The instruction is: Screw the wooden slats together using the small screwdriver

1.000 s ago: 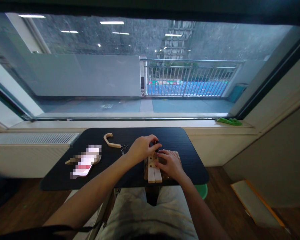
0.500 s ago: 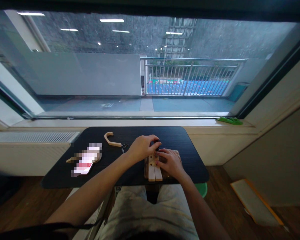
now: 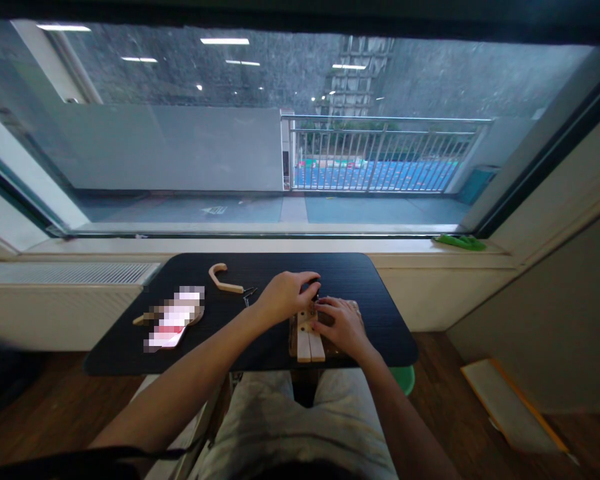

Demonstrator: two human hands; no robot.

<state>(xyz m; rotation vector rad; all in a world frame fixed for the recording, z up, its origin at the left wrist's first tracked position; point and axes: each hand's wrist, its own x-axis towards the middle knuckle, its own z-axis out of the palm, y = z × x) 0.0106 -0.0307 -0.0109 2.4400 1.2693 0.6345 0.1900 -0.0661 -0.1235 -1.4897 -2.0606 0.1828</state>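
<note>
A pale wooden assembly of slats lies near the front edge of the black table. My left hand is curled over its far end, fingers pinched on a small dark tool that I cannot make out well. My right hand rests on top of the wooden assembly and presses it down, fingers bent around it. Much of the piece is hidden under both hands.
A curved wooden part and small dark screws lie left of my hands. Further left is a blurred white-and-red object over another wooden piece. A window sill with a green item runs behind the table; a radiator grille is on the left.
Both hands stay on the wooden assembly; the left hand's fingers have shifted slightly over the dark tool. The view has tipped down a little.
</note>
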